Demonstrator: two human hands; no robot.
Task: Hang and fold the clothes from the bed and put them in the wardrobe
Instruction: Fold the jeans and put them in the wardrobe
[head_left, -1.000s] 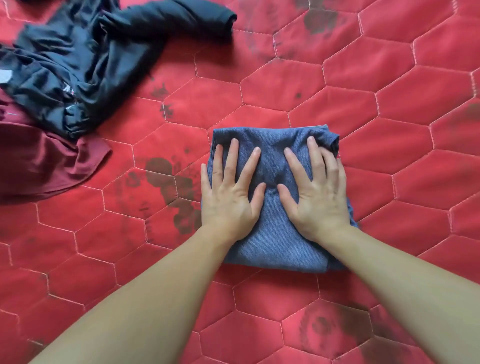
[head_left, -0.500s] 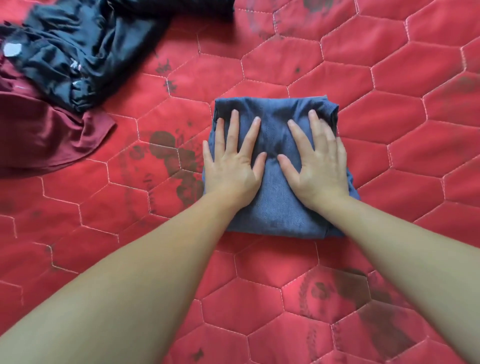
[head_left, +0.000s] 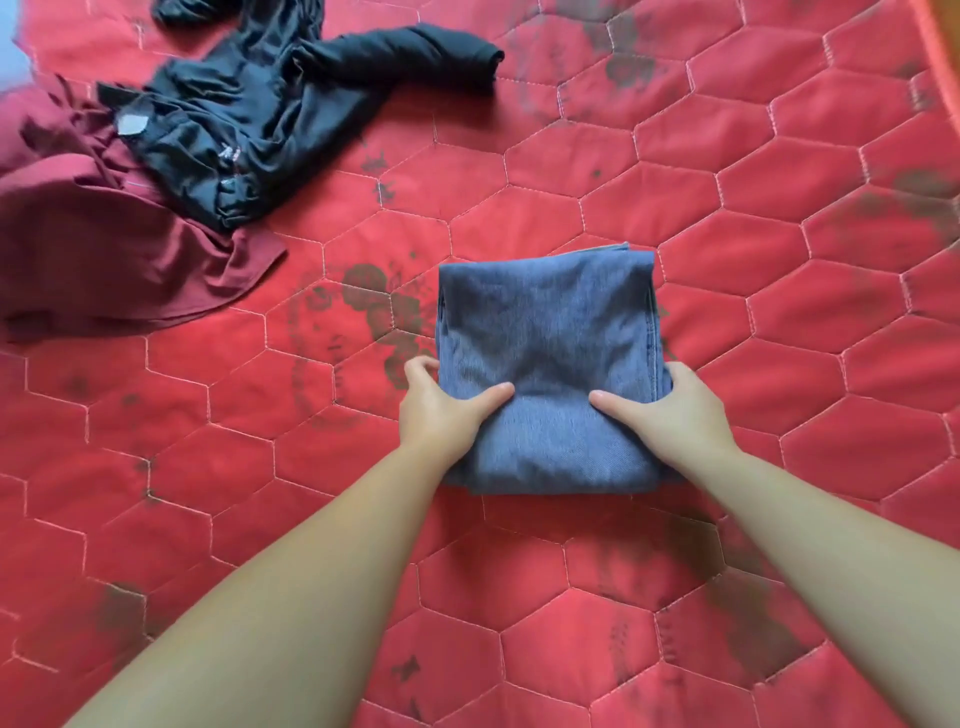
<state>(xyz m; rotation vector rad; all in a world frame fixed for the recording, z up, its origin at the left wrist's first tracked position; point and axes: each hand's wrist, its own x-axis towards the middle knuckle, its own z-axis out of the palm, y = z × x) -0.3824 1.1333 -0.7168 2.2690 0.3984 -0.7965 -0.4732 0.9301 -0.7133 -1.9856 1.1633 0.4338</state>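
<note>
1. Two forearms come in from the bottom edge, both bare with no sleeve on them.
2. The left hand (head_left: 441, 408) has no glove, ring or watch.
3. The right hand (head_left: 670, 410) is uncovered in the same way.

hidden: both hands' fingers under folded blue garment (head_left: 545, 358) | cut off: maroon garment (head_left: 93, 249), left edge

No legible text anywhere. Black garment (head_left: 249, 119) carries a pale tag (head_left: 130, 123) and small light print (head_left: 231, 154); both too blurred to read.
</note>
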